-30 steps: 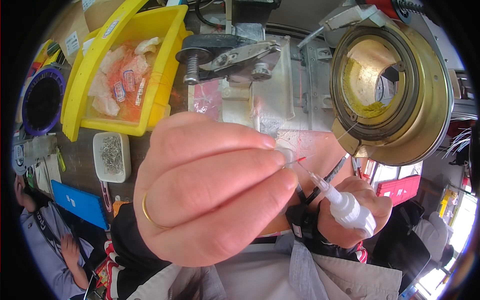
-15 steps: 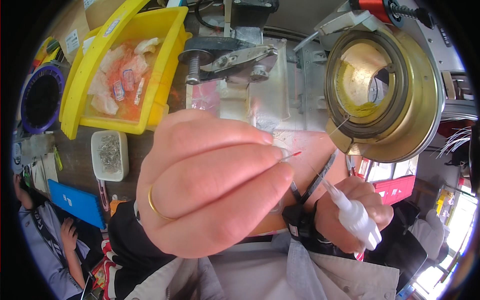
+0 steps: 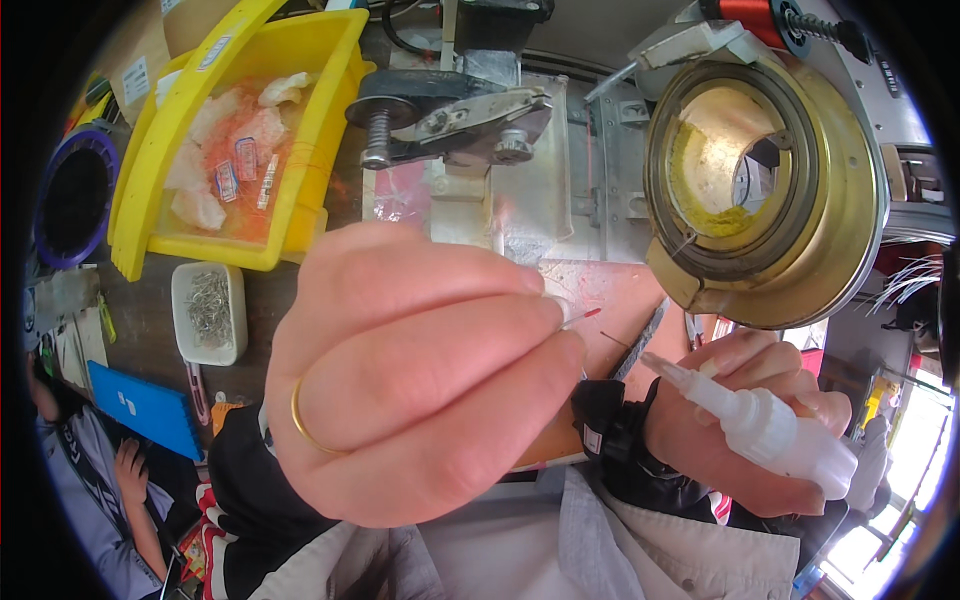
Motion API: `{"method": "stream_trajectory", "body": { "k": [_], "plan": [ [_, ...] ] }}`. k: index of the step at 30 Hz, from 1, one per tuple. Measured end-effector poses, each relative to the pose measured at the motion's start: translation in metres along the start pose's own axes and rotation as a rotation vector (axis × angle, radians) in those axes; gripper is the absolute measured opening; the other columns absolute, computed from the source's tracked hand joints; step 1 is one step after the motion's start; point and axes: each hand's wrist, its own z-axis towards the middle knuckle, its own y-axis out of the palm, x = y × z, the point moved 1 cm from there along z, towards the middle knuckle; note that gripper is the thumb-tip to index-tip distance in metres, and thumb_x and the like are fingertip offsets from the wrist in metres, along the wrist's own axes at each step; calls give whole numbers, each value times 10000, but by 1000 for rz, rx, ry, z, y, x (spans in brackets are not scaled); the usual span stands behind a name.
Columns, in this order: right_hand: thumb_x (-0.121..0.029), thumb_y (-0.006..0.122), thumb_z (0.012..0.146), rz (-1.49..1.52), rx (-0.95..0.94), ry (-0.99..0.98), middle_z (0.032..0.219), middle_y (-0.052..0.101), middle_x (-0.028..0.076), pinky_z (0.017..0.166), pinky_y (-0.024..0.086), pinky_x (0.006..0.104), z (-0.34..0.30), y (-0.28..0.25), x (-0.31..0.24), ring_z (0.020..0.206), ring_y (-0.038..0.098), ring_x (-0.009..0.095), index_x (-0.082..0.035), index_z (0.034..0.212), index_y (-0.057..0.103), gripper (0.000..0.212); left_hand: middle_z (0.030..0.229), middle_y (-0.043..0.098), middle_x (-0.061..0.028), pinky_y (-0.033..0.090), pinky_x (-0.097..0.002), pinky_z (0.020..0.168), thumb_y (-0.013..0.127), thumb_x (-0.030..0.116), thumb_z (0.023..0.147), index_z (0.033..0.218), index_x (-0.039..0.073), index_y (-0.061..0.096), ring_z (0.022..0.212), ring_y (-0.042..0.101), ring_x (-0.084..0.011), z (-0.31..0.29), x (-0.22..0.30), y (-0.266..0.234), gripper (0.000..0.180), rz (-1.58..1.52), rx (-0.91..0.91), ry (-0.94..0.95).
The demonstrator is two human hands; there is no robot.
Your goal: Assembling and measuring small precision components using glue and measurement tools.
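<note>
My left hand (image 3: 420,375), with a gold ring on one finger, pinches a thin piece with a red tip (image 3: 590,314). The rest of that piece is hidden between the fingertips. To the right, my right hand (image 3: 685,435) holds a small white squeeze bottle (image 3: 775,432), tilted with its narrow nozzle toward the upper left. From the nozzle a fine needle reaches close to the red tip. A small gap shows between them.
A yellow bin (image 3: 325,150) with plastic bags and red threads stands far left, above a white dish (image 3: 235,345) of small metal pieces. Behind my hands are a clamp-like metal fixture (image 3: 450,120) and a brass ring-shaped machine part (image 3: 840,200). Another person's hand (image 3: 130,470) shows lower left.
My right hand has shifted right and its grip has changed. The bottle lies closer to level, with its base swung right. My left hand keeps its pinch, almost in place.
</note>
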Motion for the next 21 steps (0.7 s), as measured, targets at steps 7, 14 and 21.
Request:
{"method": "stream_trajectory", "body": {
  "k": [7, 14, 21],
  "plan": [
    [-660, 495, 938, 20, -9, 35, 828, 620, 116, 671, 471, 419, -3, -2, 0, 669, 504, 238, -44, 1080, 542, 634, 904, 655, -108, 485, -360, 599, 801, -25, 679, 947, 19, 634, 795, 659, -286, 2, -4, 7, 319, -38, 78, 59],
    [-638, 482, 948, 71, 17, 57, 800, 600, 115, 715, 477, 439, -5, -1, 0, 687, 510, 250, -49, 1044, 536, 599, 887, 654, -105, 487, -355, 596, 803, -22, 664, 945, 16, 636, 789, 659, -284, 1, -3, 8, 330, -49, 109, 59],
    [-648, 460, 951, 73, 46, 46, 721, 575, 130, 728, 497, 456, -7, -4, 1, 704, 554, 287, -36, 1038, 531, 622, 892, 656, -105, 490, -350, 599, 807, -27, 656, 948, 16, 637, 791, 659, -282, 1, -4, 9, 340, -51, 112, 69]
  ]
}}
